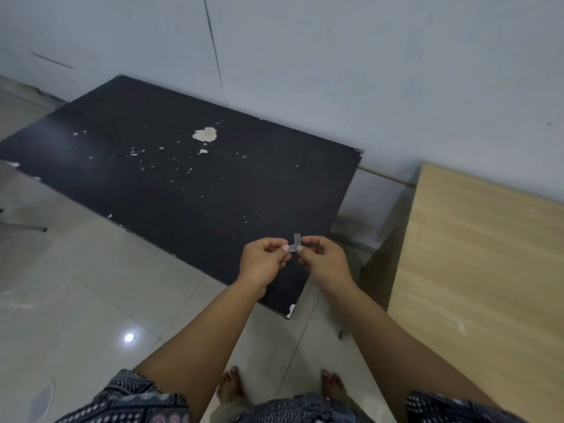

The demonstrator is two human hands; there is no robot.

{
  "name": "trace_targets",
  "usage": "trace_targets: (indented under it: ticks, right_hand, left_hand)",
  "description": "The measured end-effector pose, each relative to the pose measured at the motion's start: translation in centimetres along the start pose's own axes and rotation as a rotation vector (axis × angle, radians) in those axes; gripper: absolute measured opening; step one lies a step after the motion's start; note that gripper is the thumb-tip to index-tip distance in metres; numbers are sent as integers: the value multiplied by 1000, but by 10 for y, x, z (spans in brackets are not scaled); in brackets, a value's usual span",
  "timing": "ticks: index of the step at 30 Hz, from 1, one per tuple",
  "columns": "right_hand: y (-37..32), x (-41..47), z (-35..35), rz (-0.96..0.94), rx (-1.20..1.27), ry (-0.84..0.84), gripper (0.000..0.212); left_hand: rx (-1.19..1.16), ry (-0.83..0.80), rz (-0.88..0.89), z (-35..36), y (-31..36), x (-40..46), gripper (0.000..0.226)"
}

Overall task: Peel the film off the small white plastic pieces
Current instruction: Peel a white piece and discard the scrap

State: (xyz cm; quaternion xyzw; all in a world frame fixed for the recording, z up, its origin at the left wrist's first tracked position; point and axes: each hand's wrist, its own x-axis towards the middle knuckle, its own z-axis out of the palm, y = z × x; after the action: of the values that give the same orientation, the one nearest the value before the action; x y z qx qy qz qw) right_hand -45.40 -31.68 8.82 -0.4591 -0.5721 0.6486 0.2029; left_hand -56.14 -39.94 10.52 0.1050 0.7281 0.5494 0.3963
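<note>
Just below the frame's centre, the left hand (265, 257) and right hand (323, 258) both pinch one small white piece (295, 244), held up over the dark counter (152, 166) (film too fine to see), probably to work an edge loose.

Nothing readable anywhere here, honestly. No text, labels, brand marks or numbers show on anything in view.

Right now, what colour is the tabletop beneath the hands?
Dark, near-black, with pale chipped patches: the tabletop, seen best in the head view.
</note>
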Motion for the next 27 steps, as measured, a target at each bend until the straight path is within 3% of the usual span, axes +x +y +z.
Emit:
trace_targets:
  ticks: [10,17,22,27]
  right_hand:
    - [14,-20,31,97,83,302,13]
    - [47,-53,42,212,196,552,12]
    - [72,-71,46,297,217,617,14]
    - [94,-82,60,353,243,639,15]
  left_hand:
    - [296,-291,96,-36,-6,33,20]
    - [759,-388,295,-58,-39,47,27]
    - [1000,-438,539,-60,-61,48,33]
    - [1247,-525,587,-54,-79,46,56]
